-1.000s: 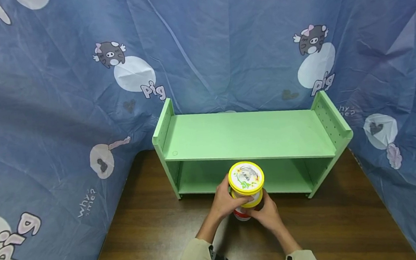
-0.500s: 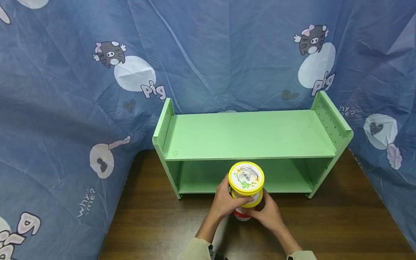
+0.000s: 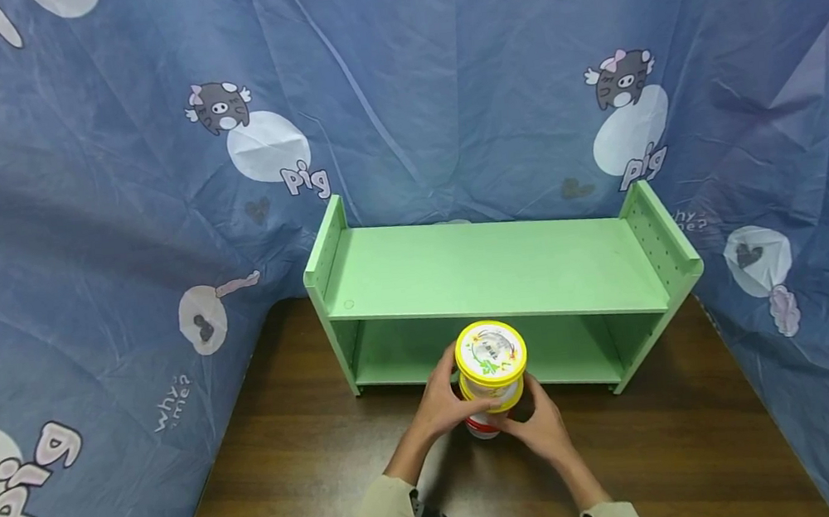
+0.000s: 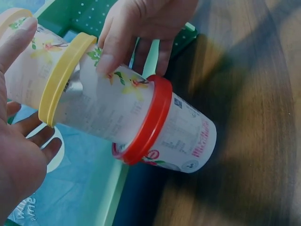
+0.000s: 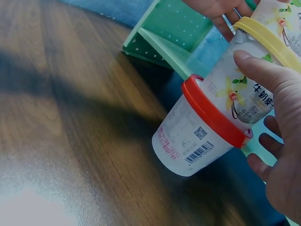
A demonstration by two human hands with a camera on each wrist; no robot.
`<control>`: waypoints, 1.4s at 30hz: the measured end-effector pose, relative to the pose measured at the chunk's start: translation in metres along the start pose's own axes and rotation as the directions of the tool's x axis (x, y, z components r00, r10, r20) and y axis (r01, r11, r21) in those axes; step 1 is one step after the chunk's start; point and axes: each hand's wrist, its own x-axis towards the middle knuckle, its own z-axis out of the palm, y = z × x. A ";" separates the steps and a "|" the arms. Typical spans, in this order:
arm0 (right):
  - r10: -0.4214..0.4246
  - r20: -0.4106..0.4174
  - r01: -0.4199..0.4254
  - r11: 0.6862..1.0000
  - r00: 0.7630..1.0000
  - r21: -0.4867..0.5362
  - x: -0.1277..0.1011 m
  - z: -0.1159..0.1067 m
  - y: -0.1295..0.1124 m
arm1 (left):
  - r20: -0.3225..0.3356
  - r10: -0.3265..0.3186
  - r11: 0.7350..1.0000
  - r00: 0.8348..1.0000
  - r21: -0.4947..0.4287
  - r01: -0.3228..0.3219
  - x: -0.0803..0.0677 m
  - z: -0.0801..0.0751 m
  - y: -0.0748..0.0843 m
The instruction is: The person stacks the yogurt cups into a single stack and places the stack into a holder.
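A stack of nested tubs stands upright on the wooden table [image 3: 292, 470], just in front of the green shelf [image 3: 491, 272]. A yellow-rimmed tub with a flower label [image 3: 491, 353] [image 4: 94, 108] [image 5: 244, 94] sits in a red-rimmed tub [image 3: 481, 428] [image 4: 183, 141] [image 5: 188, 146] at the bottom. My left hand [image 3: 439, 406] [image 4: 19, 160] cups the stack's left side, thumb on the upper tub. From the right, my right hand [image 3: 543, 421] [image 5: 282, 155] holds it, thumb on the label and fingers spread behind.
The green shelf has a bare top board and a lower bay open to the front. Blue cloth printed with pigs [image 3: 120, 237] hangs behind and along both sides of the table. Bare wood lies left and right of the hands.
Both hands have slid slightly lower and a little apart on the stack, with fingers more spread. The stack stands in the same spot.
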 end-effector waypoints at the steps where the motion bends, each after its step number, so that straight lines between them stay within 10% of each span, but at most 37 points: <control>1: -0.003 0.001 0.003 1.000 1.000 0.000 -0.001 -0.001 0.000 | 0.002 -0.001 1.000 1.000 0.001 0.001 -0.001 -0.001 -0.001; 42: -0.107 -0.087 0.110 0.994 0.990 0.024 -0.007 -0.040 -0.006 | 0.008 -0.035 0.999 0.999 0.014 0.035 -0.020 -0.004 -0.044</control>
